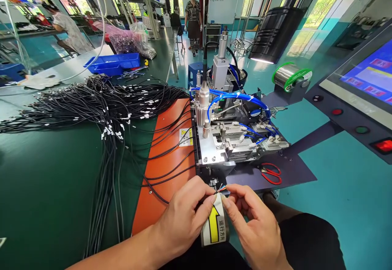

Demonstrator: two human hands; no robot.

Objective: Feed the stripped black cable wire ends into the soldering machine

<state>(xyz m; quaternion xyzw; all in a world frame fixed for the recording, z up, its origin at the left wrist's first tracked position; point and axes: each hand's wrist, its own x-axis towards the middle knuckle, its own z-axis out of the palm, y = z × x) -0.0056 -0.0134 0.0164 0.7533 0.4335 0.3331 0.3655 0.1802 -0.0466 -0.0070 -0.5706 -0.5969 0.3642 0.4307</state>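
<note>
My left hand (183,217) pinches the end of a thin black cable, whose stripped coloured wires (221,188) stick out between my fingertips. My right hand (254,221) is closed in a pinch right beside them, its thumb and forefinger on those wire tips. Both hands hover at the front edge of a small metal machine (226,139) with blue air hoses. A curved label with a yellow arrow (214,225) sits just under my hands. A big bundle of black cables (101,106) spreads over the green bench (45,188) to the left.
Red-handled scissors (271,172) lie right of the machine. An orange panel (171,151) lies under some cables. A solder spool (290,76), control panel with buttons (361,130) and screen (372,74) stand right. A blue tray (113,63) sits farther back. Two people are in the background.
</note>
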